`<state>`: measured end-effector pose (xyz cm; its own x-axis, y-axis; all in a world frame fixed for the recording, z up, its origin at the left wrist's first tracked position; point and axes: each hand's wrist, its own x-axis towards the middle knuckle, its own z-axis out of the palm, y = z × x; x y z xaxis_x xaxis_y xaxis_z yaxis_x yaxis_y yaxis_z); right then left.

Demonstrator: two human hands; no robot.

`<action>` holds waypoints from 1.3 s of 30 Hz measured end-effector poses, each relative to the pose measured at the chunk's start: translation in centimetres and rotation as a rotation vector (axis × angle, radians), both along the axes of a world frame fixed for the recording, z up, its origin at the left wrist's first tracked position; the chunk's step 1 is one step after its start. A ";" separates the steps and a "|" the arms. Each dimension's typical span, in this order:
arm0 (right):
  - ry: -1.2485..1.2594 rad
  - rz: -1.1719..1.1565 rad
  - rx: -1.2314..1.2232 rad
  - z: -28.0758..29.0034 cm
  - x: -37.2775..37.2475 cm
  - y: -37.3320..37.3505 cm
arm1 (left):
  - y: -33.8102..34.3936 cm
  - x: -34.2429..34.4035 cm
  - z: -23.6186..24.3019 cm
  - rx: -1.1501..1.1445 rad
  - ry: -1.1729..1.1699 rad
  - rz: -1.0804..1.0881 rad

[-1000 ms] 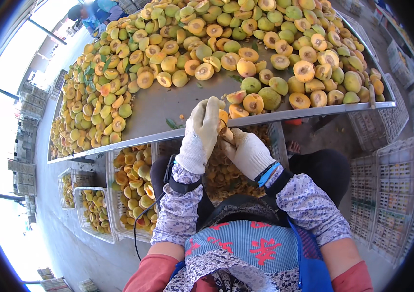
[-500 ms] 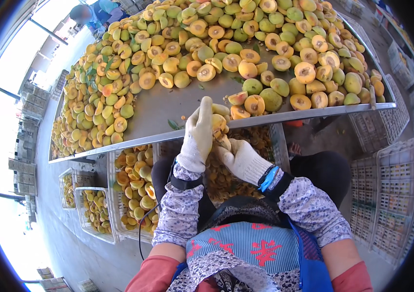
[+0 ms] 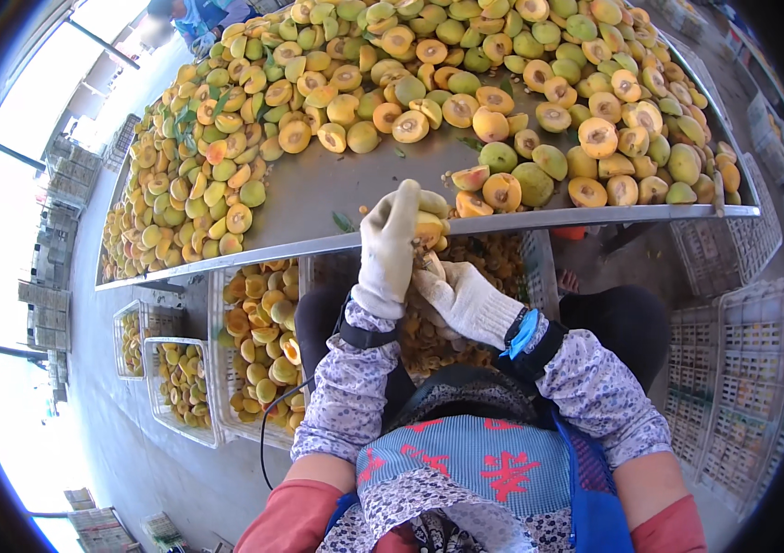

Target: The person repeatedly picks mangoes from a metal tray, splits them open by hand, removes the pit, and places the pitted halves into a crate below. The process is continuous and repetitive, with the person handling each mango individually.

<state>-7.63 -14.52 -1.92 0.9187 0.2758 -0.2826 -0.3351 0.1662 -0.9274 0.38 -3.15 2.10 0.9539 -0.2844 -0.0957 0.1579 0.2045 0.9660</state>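
My left hand (image 3: 386,251), in a cream glove, is closed around apricot halves (image 3: 429,229) just at the table's front edge, cut side showing. Close below, my right hand (image 3: 471,300), in a white knit glove, is pinched against the underside of this fruit. A small pale piece shows at its fingertips, but I cannot make out whether it is a tool or fruit. Beyond both hands, a metal table (image 3: 318,194) carries a big heap of halved and whole apricots (image 3: 346,101), yellow, orange and green. A few halves (image 3: 502,192) lie near its front edge beside my hands.
The table's raised metal rim (image 3: 272,251) runs in front of me. Below it, a crate (image 3: 217,369) of halves stands to the left, with smaller filled crates (image 3: 154,387) beyond. Stacked empty-looking crates (image 3: 733,369) stand at right. Another person (image 3: 212,17) is at the far left.
The whole view has shifted slightly, so table and fruit sit a little further right and higher. Both hands stay together at the fruit, with the left hand's grip kept.
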 end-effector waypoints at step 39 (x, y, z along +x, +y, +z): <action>0.345 0.317 0.378 3.6 -1.8 0.4 | 2.7 -1.5 0.5 -0.096 -0.054 -0.013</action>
<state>-9.43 -14.12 1.73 0.6479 0.6609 -0.3789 -0.6937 0.3063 -0.6519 -1.09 -0.45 2.61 0.9531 -0.3023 -0.0162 0.1096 0.2949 0.9492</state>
